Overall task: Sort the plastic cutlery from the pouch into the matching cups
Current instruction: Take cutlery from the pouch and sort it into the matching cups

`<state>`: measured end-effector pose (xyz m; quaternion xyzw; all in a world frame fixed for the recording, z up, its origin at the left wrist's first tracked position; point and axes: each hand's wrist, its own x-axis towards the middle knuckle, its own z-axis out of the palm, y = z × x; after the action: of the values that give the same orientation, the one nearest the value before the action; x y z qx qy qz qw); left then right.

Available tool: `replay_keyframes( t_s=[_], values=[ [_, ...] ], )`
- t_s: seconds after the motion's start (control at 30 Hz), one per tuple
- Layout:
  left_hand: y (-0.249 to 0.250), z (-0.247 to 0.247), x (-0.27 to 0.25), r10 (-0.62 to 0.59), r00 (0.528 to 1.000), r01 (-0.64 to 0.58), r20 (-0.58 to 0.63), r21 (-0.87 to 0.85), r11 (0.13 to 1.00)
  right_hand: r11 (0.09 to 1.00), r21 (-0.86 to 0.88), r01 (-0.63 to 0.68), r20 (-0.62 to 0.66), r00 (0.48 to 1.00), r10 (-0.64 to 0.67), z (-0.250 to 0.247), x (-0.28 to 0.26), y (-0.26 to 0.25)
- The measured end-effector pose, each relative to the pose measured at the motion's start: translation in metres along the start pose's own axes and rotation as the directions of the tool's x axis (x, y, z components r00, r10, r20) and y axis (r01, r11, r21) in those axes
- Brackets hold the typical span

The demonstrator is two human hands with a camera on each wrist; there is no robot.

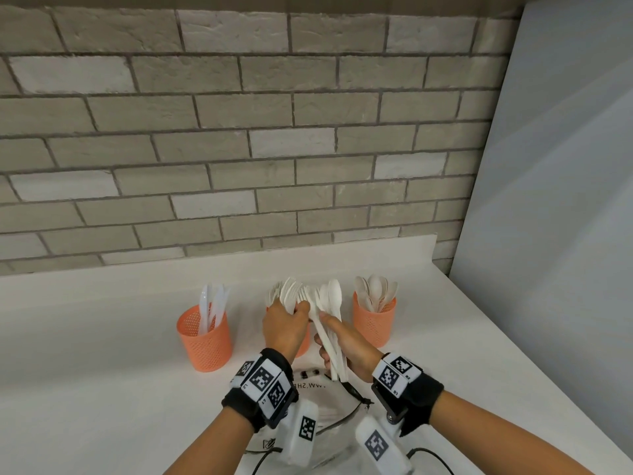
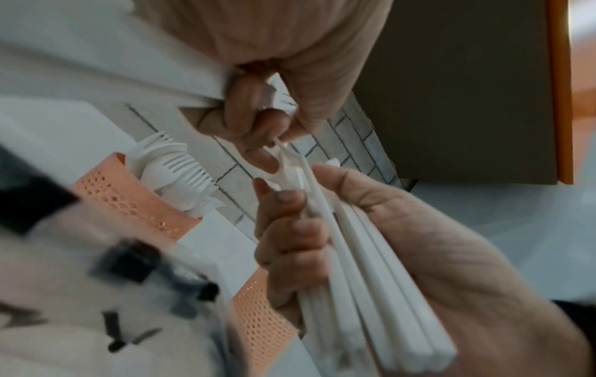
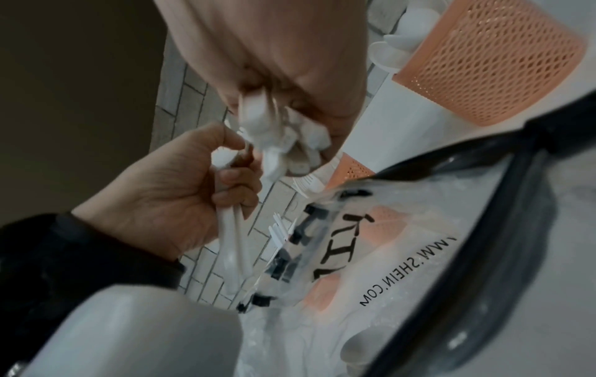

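Both hands are raised over the middle of the tabletop (image 1: 85,337), close together, each closed around white plastic cutlery. The right hand (image 1: 349,341) grips a bundle of cutlery (image 1: 330,323) by the handles, fingers wrapped round it, heads pointing up and away; at least two spoon bowls and a fork head show at its top, but the exact count in the bundle cannot be told. The left hand (image 1: 286,325) pinches the neck of a single fork (image 1: 303,296) at the top of that bundle, thumb and fingertips curled on it.

Three orange mesh cups stand in a row near the brick wall (image 1: 239,132). The left cup (image 1: 205,341) holds about four knives. The middle cup (image 2: 129,196) sits directly behind the left hand and is mostly hidden in the head view; it holds a fan of forks, too many and too overlapped to count. The right cup (image 1: 375,320) holds roughly five spoons and stands just beside the right hand's bundle.

One clear pouch (image 1: 329,399) with black trim and printed lettering lies on the tabletop below both wrists, nearer the person than the cups; some white cutlery shows blurred inside it.

Open white tabletop stretches to the left of the knife cup. On the right, a pale panel (image 1: 548,200) rises along the tabletop's edge.
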<state>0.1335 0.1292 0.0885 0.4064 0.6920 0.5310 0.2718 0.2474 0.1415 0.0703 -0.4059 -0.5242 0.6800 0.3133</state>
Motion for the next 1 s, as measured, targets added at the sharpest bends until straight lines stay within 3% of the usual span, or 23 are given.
replay_keyframes(
  t_s=[0.07,0.2,0.27,0.47,0.67,0.77,0.9,1.0],
  values=[
    [0.001,0.002,0.000,-0.054,0.998,0.056,0.021,-0.070,0.996,1.000,0.009,-0.014,-0.034,0.999,0.015,-0.001,0.002,0.001],
    [0.001,0.004,-0.004,-0.176,0.961,0.233,0.211,-0.290,0.928,1.000,-0.002,0.008,-0.060,0.998,-0.008,0.000,0.001,0.001],
    [0.000,0.004,-0.006,-0.199,0.947,0.282,0.251,-0.356,0.891,1.000,-0.009,0.015,-0.068,0.998,-0.016,0.000,0.000,0.001],
    [0.001,-0.003,-0.001,-0.196,0.965,0.253,0.175,-0.421,0.871,0.999,-0.039,0.001,-0.115,0.993,-0.006,-0.007,0.003,0.000],
    [0.002,-0.013,0.010,-0.235,0.969,0.243,0.081,-0.515,0.822,0.999,0.027,0.037,-0.058,0.998,-0.036,-0.009,0.002,0.000],
    [0.002,-0.012,0.011,-0.234,0.963,0.267,0.131,-0.545,0.795,0.999,0.030,0.046,-0.045,0.998,-0.044,-0.010,0.004,-0.001],
    [-0.001,-0.006,0.006,-0.110,0.976,0.177,0.189,-0.387,0.905,0.998,0.012,0.068,-0.042,0.997,-0.068,-0.009,0.005,-0.002],
    [-0.001,0.000,0.001,-0.043,0.967,0.131,0.250,-0.348,0.928,0.995,-0.011,0.096,-0.032,0.995,-0.096,-0.008,0.005,-0.003]
  ],
)
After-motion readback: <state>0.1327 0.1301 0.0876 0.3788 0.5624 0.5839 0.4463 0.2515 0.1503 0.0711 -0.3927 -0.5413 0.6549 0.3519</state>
